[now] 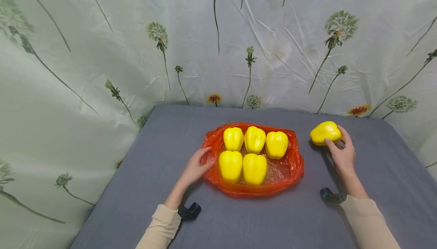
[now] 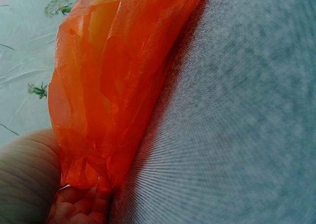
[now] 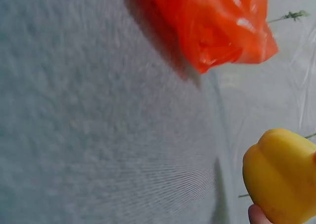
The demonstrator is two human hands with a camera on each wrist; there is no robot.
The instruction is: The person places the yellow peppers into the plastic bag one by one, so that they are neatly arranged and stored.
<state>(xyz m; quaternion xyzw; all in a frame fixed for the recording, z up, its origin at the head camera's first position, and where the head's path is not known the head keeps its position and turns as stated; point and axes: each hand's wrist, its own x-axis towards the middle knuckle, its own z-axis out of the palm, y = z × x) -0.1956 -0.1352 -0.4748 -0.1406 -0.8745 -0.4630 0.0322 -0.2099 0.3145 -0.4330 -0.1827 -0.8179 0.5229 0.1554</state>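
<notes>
A red plastic bag (image 1: 294, 165) lies spread wide on the table, its rim rolled outward. Inside stand several yellow bell peppers (image 1: 254, 169), three along the back and two in front, with bare plastic at the front right. My left hand (image 1: 195, 168) holds the bag's left rim between thumb and fingers; in the left wrist view, red film (image 2: 98, 135) runs down to the fingertips. To the right of the bag, my right hand (image 1: 342, 154) grips another yellow bell pepper (image 1: 325, 132), tipped on its side. A gap shows beneath this pepper (image 3: 279, 177) in the right wrist view.
Grey cloth covers the table (image 1: 259, 222). A pale curtain (image 1: 273, 40) with printed dandelions hangs along the back and left sides. Each wrist wears a black camera mount (image 1: 189, 211) close above the tabletop.
</notes>
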